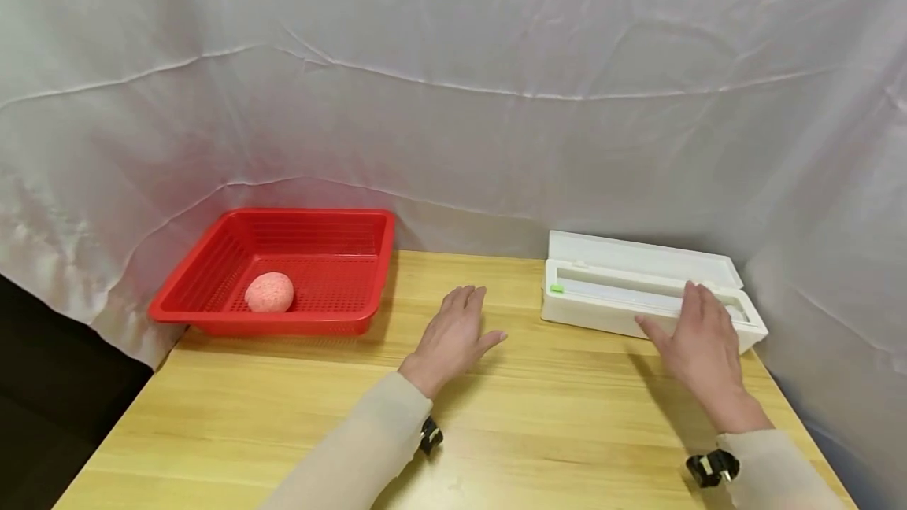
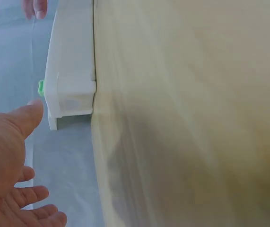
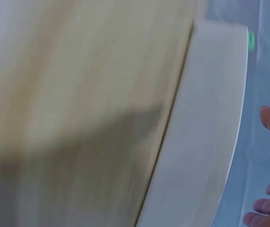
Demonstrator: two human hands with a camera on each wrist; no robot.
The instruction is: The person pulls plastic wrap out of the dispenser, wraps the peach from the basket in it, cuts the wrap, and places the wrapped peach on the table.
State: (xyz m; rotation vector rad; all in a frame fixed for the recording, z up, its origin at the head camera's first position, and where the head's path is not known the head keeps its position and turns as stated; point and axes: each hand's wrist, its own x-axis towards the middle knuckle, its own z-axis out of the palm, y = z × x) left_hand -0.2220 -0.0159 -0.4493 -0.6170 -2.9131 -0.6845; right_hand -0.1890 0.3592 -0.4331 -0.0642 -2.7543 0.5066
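Observation:
A long white box (image 1: 598,313) with its lid (image 1: 645,256) tipped back stands at the table's back right. A bright green tab (image 1: 557,288) shows at its left end, beside a pale strip running along the opening. My right hand (image 1: 705,345) hovers over the box's right part, fingers spread and nothing in them; it hides some of the front wall. Out over the middle of the table is my left hand (image 1: 448,341), thumb apart from the fingers and holding nothing. In the left wrist view the left thumb (image 2: 28,116) appears close to the box's green-tabbed end.
A red plastic basket (image 1: 279,327) sits at the back left with a pink textured ball (image 1: 270,292) inside. Pale grey cloth (image 1: 460,140) hangs behind and beside the wooden table (image 1: 538,431). A dark area lies past the table's left edge.

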